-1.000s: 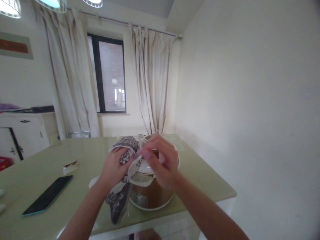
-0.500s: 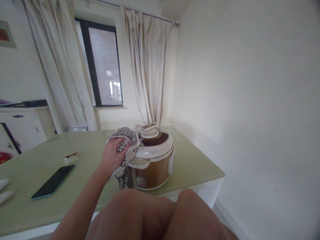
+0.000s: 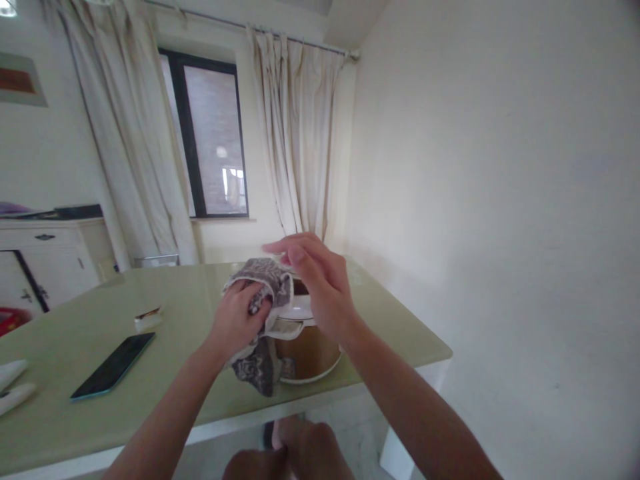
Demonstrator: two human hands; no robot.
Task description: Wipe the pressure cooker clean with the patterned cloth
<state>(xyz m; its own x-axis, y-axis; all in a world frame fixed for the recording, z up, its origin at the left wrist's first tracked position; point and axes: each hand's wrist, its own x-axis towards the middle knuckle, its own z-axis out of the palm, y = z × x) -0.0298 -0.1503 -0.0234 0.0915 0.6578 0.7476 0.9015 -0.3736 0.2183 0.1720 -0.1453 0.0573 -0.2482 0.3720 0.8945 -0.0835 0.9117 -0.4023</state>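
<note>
The person's bare knees (image 3: 295, 450) show lowest, below the near edge of a green tabletop (image 3: 190, 300). Over it, the left hand (image 3: 243, 317) grasps a grey-and-white patterned cloth (image 3: 257, 367), bunched over the fingers and hanging down at the left of a brown-and-white pot (image 3: 307, 353). The pot stands upright near that edge, its light handle partly beside the cloth. The right hand (image 3: 323, 287) is raised in front of the pot's lid, fingers bent towards the cloth (whether the fingertips pinch anything, I cannot tell). Well apart to the left lie two white objects (image 3: 17, 398), cut by the picture's border, and a dark phone-like slab (image 3: 114, 367) with a bluish rim; a small pale packet (image 3: 148, 321) sits just beyond the slab. Farther back are a white cabinet (image 3: 60, 257), cream curtains (image 3: 305, 133) and a dark-framed window (image 3: 215, 140).
</note>
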